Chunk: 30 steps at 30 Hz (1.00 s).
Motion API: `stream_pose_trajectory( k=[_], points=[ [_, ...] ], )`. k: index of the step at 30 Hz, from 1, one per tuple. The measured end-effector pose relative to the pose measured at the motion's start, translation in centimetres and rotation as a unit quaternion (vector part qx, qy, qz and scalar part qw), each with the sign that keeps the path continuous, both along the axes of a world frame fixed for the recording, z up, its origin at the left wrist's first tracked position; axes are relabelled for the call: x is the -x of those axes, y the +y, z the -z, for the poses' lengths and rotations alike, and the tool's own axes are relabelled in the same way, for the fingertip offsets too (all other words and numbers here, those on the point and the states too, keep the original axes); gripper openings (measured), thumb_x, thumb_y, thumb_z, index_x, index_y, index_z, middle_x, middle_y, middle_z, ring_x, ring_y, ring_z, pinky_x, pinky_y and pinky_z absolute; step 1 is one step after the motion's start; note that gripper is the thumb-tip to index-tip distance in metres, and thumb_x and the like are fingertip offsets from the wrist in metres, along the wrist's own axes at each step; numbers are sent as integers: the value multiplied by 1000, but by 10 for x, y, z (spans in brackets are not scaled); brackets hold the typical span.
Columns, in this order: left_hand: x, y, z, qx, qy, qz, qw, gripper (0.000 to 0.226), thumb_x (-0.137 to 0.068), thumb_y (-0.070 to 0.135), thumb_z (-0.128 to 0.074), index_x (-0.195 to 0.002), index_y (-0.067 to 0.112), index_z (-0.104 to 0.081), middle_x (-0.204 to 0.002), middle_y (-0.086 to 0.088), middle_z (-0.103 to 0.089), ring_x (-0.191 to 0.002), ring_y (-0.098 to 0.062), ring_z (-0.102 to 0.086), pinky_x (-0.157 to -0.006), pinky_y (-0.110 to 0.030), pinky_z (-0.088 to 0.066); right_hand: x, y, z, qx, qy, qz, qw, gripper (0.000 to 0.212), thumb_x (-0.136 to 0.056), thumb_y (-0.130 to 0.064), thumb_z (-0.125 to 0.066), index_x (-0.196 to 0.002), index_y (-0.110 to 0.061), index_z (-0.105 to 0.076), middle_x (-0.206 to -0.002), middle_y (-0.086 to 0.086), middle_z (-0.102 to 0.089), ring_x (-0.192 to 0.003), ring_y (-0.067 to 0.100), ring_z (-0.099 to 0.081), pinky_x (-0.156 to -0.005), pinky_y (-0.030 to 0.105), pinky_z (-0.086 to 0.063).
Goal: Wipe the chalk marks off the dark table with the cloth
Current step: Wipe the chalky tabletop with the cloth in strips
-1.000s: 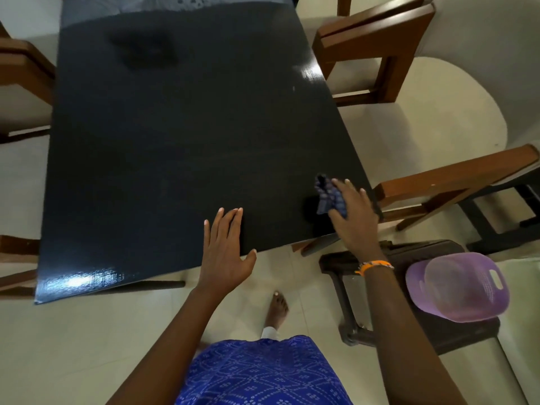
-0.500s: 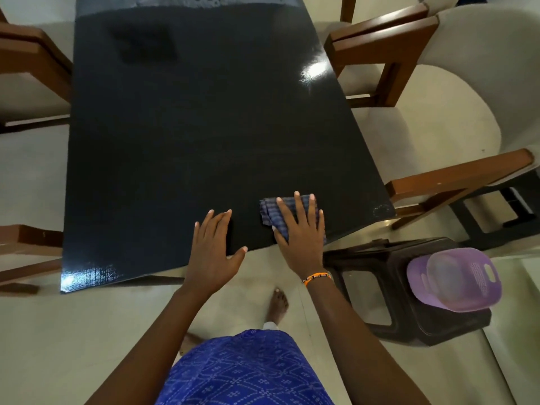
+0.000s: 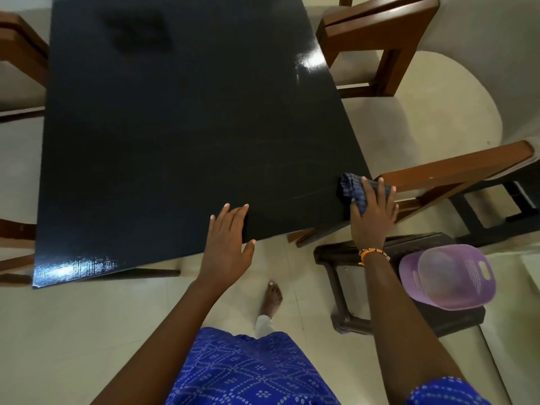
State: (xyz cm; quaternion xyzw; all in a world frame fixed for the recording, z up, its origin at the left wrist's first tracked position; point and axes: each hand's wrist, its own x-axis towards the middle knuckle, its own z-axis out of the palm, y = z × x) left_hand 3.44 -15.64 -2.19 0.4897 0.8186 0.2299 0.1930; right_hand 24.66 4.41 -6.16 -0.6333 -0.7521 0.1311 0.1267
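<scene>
The cloth [image 3: 355,190] is a small blue checked piece, bunched into folds, lying at the near right corner of the dark table [image 3: 181,135] right against the right edge. The right hand [image 3: 374,210] lies over it with fingers spread and only slightly bent, pressing it down onto the tabletop; part of the cloth pokes out past the fingertips toward the far side. The left hand [image 3: 228,239] rests flat on the near edge of the table, fingers straight and together, thumb out over the edge — it holds nothing. The tabletop is glossy and almost black, with glare at the near left corner and along the far right edge; a few faint pale streaks show just left of the cloth, too dim to say whether they are chalk. A beaded orange bracelet [image 3: 374,254] sits on the right wrist. Wooden chairs [image 3: 388,33] stand close along the right side of the table, one rail touching or nearly touching the right hand, and more chair frames stand at the left edge. Below the near right corner stands a dark plastic stool [image 3: 344,287] — on it a translucent purple basket [image 3: 447,277]. A bare foot [image 3: 271,299] shows on the pale tiled floor [image 3: 87,331].
</scene>
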Motion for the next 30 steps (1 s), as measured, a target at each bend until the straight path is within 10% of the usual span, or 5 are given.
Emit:
stream_pose_trajectory(
  k=[5,12,20,26,30],
  points=[
    [-1,-5,-1,21,-15,6,1000,67,-87,20,-57,-144,16,-22,-151,-5,-27,-144,-20,-8,-115,-36,0,42,-46,-3,-5,22,86,996,61,-91,-31,-52,-146,-27,-29,-159,9,-15,-146,37,-3,-117,52,-6],
    [28,-37,-6,-6,-10,-18,1000,61,-86,7,-54,-141,11,-29,-147,-9,-34,-143,-24,-15,-115,-39,-3,144,-163,3,3,15,-132,991,70,-86,-36,-57,-148,-27,-25,-159,9,-12,-146,34,4,-115,56,3],
    [79,-93,-19,-49,-83,-120,988,57,-87,1,-48,-140,10,-30,-148,-9,-33,-142,-21,-15,-118,-41,-7,207,-234,-15,-101,81,-363,923,47,-80,-25,-69,-125,-18,-59,-131,8,-60,-124,32,-53,-95,45,-49],
    [78,-92,-31,-123,-98,-147,977,52,-95,20,-45,-143,15,-25,-145,-8,-36,-136,-21,-29,-113,-46,-26,180,-163,-60,66,371,-67,924,37,-94,-23,-52,-130,-18,-52,-93,-6,-62,-69,-5,-58,-65,-2,-41],
    [70,-90,-22,-87,-103,-149,980,55,-94,23,-46,-144,15,-23,-147,-9,-35,-138,-22,-27,-113,-47,-27,135,-83,-67,10,334,12,942,39,-96,-24,-46,-135,-25,-44,-118,6,-62,-100,19,-64,-86,34,-55]
  ],
)
